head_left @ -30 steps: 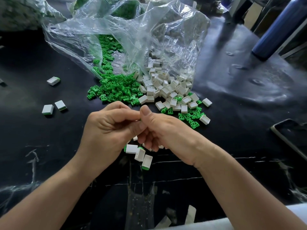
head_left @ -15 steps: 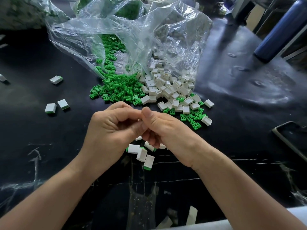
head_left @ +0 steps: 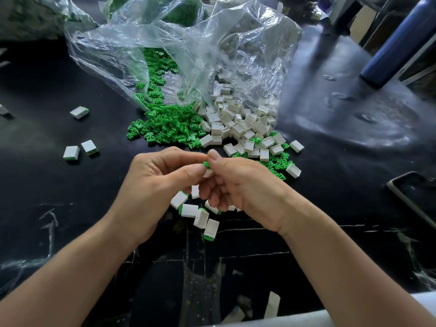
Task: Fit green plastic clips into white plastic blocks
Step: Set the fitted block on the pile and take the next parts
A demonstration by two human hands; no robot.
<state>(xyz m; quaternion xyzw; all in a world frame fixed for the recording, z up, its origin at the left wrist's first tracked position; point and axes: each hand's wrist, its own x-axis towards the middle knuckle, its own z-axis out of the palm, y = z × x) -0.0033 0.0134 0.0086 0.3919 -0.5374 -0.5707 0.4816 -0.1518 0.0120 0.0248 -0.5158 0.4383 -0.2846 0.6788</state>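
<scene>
Centrally, over the black glossy table (head_left: 330, 142), the left hand (head_left: 155, 185) pinches a small white plastic block (head_left: 208, 173) between thumb and forefinger. The right hand (head_left: 243, 187) curls in against it, its thumb pressing a green plastic clip (head_left: 206, 164) at the block's top. Bare tabletop lies open to the left and right of the forearms. Nearer obstacles are the cluster of finished white blocks with green ends (head_left: 200, 215) just beneath the hands, and the heap of loose green clips (head_left: 169, 123) and heap of empty white blocks (head_left: 238, 123) just beyond the fingertips, spilling from a crumpled clear plastic bag (head_left: 188, 55). Three more finished blocks (head_left: 70, 152) lie well apart on the left. A dark blue cylindrical bottle (head_left: 396, 41) stands far right, and a dark flat phone (head_left: 415, 197) is cut off by the right edge.

Half a second ago the fingers were closed together and hid the piece; now they have parted slightly, and clip and block show. How deep the clip sits in the block cannot be told. The right hand covers some of the finished blocks.
</scene>
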